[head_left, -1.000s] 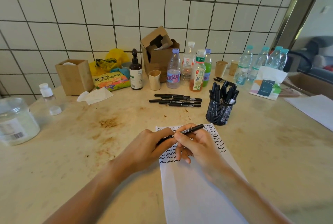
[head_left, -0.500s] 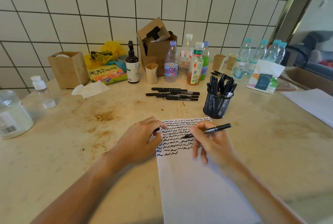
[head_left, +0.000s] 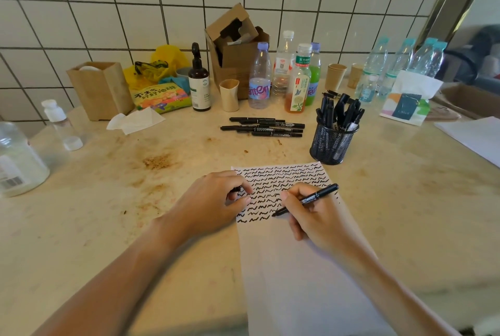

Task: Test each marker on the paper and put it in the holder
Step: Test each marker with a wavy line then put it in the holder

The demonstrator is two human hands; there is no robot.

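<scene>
On the stained beige stone tabletop [head_left: 405, 214] lies a white sheet of paper [head_left: 297, 281], its upper part covered with rows of black wavy test strokes. The right hand [head_left: 311, 216] pinches a slim black marker with white lettering [head_left: 313, 197] between thumb and fingers in a writing grip, the tip touching the paper at the end of the lowest row of squiggles while the rear end points toward 2 o'clock. The left hand [head_left: 213, 200] rests at the paper's left edge, at 9 o'clock from the marker tip, fingers curled around a small black object, seemingly a marker cap [head_left: 237, 189], most of it hidden. At 1 o'clock from the right hand, just beyond the paper's top right corner, stands a round black wire-mesh holder [head_left: 332, 143] already packed with upright black markers. At 12 o'clock from the hands, well apart from the paper, a loose group of black markers [head_left: 265, 127] lies flat in rough rows, left of the holder. Behind them along the white tiled wall stand several plastic drink bottles [head_left: 259, 78], an open brown cardboard box [head_left: 235, 49], a dark brown pump bottle [head_left: 199, 76] and a small paper cup [head_left: 229, 95]. At 10 o'clock sits a crumpled white tissue [head_left: 135, 120].
</scene>
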